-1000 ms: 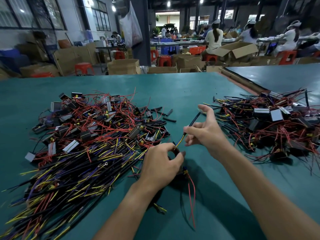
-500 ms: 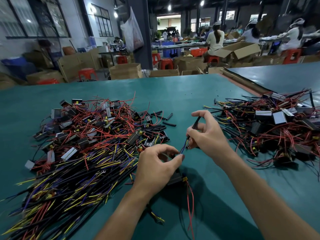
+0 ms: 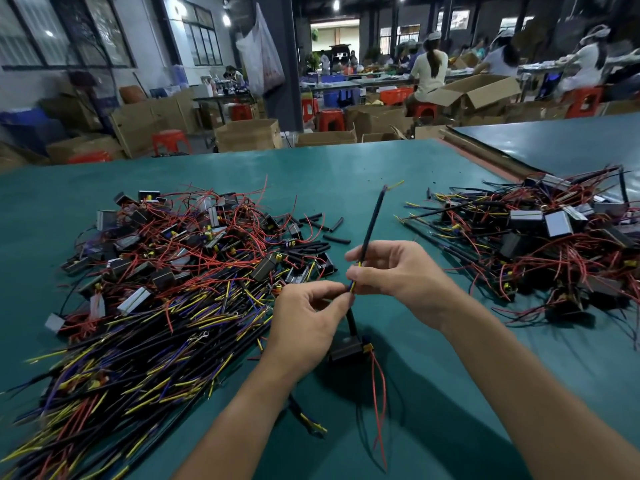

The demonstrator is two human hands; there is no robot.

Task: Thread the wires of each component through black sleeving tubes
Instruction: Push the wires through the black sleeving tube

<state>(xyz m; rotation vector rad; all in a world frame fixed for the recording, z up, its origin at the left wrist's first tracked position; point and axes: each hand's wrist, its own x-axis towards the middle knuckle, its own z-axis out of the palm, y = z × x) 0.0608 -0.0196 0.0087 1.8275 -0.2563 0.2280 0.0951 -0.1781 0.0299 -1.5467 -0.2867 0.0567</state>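
Note:
My right hand pinches a black sleeving tube that slants up and away; a yellow wire tip pokes out of its far end. My left hand pinches the yellow and blue wires just below the tube's near end. These wires lead down to a small black component that hangs under my left hand, with red wires trailing toward me over the green table.
A big heap of components with red wires and sleeved bundles covers the table's left. Loose short black tubes lie behind it. Another heap of components sits at the right. Cardboard boxes, red stools and seated people are beyond the table.
The tube has slid down the wires and now stands longer above my right hand, with a yellow wire tip out of its far end. Both hands rose slightly and the component lifted.

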